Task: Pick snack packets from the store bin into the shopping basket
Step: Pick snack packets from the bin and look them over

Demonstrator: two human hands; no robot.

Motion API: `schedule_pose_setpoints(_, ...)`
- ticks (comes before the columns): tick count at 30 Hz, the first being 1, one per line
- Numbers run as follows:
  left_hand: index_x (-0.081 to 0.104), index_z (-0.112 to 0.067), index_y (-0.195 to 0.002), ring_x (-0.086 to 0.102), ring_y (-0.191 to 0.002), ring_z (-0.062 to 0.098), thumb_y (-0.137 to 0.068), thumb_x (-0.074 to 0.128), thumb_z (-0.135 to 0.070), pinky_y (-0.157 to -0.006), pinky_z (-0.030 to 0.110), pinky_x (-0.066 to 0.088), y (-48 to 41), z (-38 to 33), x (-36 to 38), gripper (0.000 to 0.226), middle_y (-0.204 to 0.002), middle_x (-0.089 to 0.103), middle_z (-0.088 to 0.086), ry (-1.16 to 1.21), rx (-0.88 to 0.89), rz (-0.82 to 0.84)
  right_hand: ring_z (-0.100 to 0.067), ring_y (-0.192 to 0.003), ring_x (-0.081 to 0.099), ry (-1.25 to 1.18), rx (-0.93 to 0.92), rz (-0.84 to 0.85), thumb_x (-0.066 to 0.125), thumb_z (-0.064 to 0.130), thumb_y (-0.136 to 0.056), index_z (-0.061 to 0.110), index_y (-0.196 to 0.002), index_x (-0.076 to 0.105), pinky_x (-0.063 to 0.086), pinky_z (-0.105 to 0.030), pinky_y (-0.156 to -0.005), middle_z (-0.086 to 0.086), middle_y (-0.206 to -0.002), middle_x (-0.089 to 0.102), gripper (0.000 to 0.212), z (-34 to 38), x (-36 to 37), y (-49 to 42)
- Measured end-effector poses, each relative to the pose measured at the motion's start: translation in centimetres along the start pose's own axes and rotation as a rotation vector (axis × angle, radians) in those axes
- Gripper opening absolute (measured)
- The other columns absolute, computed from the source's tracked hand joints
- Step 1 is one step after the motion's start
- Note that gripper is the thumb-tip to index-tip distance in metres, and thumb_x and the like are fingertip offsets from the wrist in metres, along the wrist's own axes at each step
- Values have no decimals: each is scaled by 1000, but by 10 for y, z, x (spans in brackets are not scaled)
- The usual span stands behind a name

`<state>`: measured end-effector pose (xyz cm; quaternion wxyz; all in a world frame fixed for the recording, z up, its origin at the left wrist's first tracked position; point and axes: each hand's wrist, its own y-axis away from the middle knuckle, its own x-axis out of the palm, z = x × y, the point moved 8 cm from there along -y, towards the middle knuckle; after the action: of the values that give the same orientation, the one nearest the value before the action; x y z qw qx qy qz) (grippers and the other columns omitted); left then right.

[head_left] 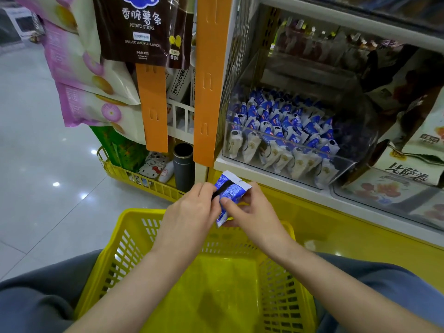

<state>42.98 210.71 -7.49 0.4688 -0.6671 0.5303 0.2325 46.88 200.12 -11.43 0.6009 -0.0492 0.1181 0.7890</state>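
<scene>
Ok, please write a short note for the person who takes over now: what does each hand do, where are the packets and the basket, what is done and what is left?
Left hand: pinches the left edge of one blue and white snack packet.
Right hand: grips the same packet from the right.
The packet is in the air, above the far rim of the yellow shopping basket, which sits on the lap.
Store bin: clear, on the shelf ahead to the right, with many similar packets inside.
Done: one packet taken out.
Left: drop it in the basket, where no packet shows yet, then pick more.
</scene>
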Motion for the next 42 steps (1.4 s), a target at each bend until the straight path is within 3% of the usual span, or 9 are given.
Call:
schedule_pose_setpoints(5, 58, -10, -86, 57, -64, 21, -92, 52, -18, -53, 31, 41, -3, 10, 0, 11, -80, 62, 3, 132, -66, -29, -13, -71, 69, 56, -49, 1, 63, 13, -86, 10, -101, 44, 56, -23, -57, 1, -88, 65, 25, 1, 1, 1)
schedule_pose_setpoints(12, 60, -23, -90, 60, -64, 1, -92, 53, -18, -52, 14, 45, -7, 26, 9, 9, -74, 62, -12, 414, -186, -8, -28, -89, 65, 219, -72, 46, 59, 25, -89, 14, -105, 42, 54, -49, -76, -2, -102, 62, 26, 4, 3, -4)
schedule_pose_setpoints(16, 59, -26, -111, 60, -91, -1, -93, 50, -27, -73, 15, 48, -5, 25, 23, 20, -101, 65, -12, 581, -220, 115, -17, -79, 69, 82, -41, 92, 56, 15, -91, 13, -110, 42, 59, -36, -63, 2, -100, 60, 24, 3, 2, -5)
schedule_pose_setpoints(20, 52, -30, -118, 57, -101, -1, -84, 54, -42, -87, 20, 43, -1, 26, 34, 36, -107, 62, -15, 871, -368, 186, -6, -71, 64, 17, -74, 142, 36, 7, -98, 13, -116, 51, 55, -20, -60, 2, -104, 60, 24, 13, -2, -4)
schedule_pose_setpoints(24, 54, -24, -112, 63, -91, 8, -89, 59, -15, -80, 33, 55, -4, 27, 34, 25, -103, 65, -1, 943, -427, 164, -10, -84, 58, 90, -113, 29, 49, 4, -93, 13, -101, 58, 54, -28, -78, -3, -102, 61, 15, 20, -13, -6)
schedule_pose_setpoints(27, 57, -19, -112, 66, -82, 3, -91, 54, -10, -64, 27, 58, -4, 21, 35, 23, -101, 66, 0, 1080, -452, 198, -19, -93, 58, 53, -81, -58, 54, 11, -91, 13, -111, 49, 50, -37, -89, -6, -103, 58, 21, 18, -20, -9)
schedule_pose_setpoints(32, 61, -22, -110, 67, -89, 3, -91, 54, -11, -69, 17, 53, -5, 19, 32, 22, -98, 72, -6, 1136, -411, 259, -2, -74, 62, -73, -23, -63, 49, 18, -94, 8, -115, 49, 52, -15, -61, -4, -100, 61, 23, 17, -25, -13)
schedule_pose_setpoints(37, 58, -20, -116, 66, -88, 0, -90, 57, -12, -64, 13, 50, -7, 14, 34, 27, -104, 71, -3, 1148, -419, 300, -16, -78, 60, -52, -77, -60, 50, 16, -94, -11, -92, 56, 51, -21, -62, -26, -93, 64, 28, 27, -31, -14)
schedule_pose_setpoints(42, 58, -26, -115, 65, -94, 0, -85, 62, -30, -75, 16, 51, -8, 17, 34, 30, -106, 70, -7, 1116, -444, 291, -22, -76, 61, -65, -64, -80, 51, 18, -93, -12, -91, 56, 54, -27, -62, -27, -93, 66, 30, 21, -26, -13)
